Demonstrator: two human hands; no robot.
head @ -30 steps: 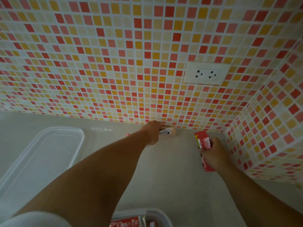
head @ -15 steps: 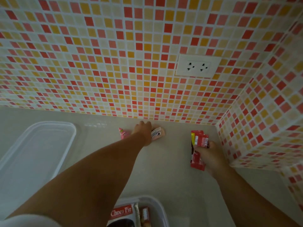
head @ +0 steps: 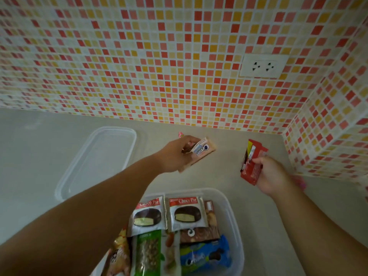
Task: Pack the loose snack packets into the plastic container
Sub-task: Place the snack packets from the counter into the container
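Grey countertop, mosaic-tiled wall with socket; left hand pinches cream packet, right hand grips red packets.

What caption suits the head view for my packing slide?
Left hand holds a cream-biscuit packet, right hand holds red packets, above the snack-filled plastic container.

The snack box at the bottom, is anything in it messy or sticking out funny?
Mostly tidy. In the plastic container, two Choco Pie packets lie flat side by side. One orange-yellow packet at its left edge leans over the rim instead of lying flat. Nothing looks spilled or torn.
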